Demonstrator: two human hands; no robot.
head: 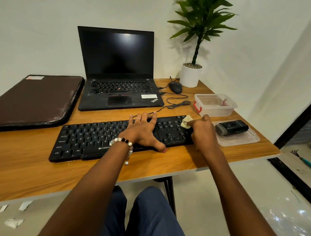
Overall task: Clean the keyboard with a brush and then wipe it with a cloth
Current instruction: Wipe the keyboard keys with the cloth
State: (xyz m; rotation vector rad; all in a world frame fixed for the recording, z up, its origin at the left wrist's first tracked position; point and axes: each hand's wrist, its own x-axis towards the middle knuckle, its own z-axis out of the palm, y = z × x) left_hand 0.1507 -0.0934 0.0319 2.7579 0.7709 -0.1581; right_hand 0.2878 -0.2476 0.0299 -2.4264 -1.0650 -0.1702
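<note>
the person is wiping now, so the brushing part looks done. the right hand (202, 132) is pinching a small pale cloth (186, 121) and pressing it on the far right keys of the keyboard (92, 137). the left hand (143, 132) is lying flat with fingers spread, holding the keyboard down near the middle. the left keys are probably waiting for their wipe. the brush (231, 127) is lying on a clear lid (240, 140) just beside the keyboard's right end, so room there is tight. the bench (29, 168) edge is near the front. there is open room on the left.
</note>
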